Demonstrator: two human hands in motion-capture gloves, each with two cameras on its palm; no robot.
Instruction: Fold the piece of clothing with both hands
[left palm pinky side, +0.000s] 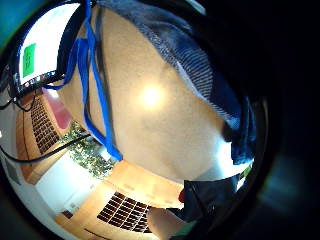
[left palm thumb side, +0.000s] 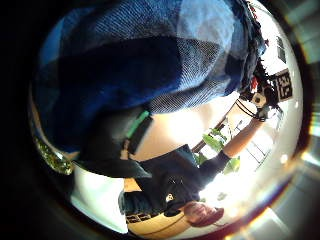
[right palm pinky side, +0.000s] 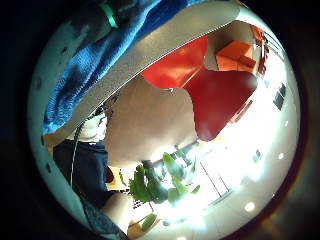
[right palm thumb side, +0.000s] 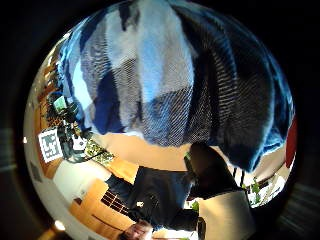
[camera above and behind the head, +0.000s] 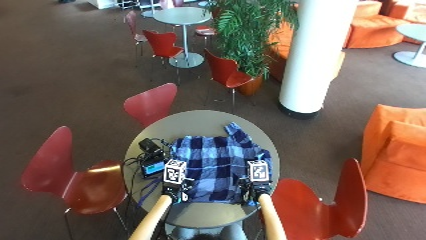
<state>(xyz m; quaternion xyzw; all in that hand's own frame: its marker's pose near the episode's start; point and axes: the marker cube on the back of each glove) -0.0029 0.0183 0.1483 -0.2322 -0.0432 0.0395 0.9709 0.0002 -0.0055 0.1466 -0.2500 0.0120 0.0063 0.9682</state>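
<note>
Both forearms reach fwd over round tabletop (camera above and behind the head: 200, 122). Left hand (camera above and behind the head: 174, 192) & right hand (camera above and behind the head: 258, 192) each pinch near hem of blue plaid shirt (camera above and behind the head: 216, 167), lying spread flat. Thumb-side palm views show cloth close up.

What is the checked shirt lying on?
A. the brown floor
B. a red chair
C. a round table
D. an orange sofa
C: in the outside view the blue checked shirt is spread on the round table, with both hands, the left hand and the right hand, at its near edge.
</note>
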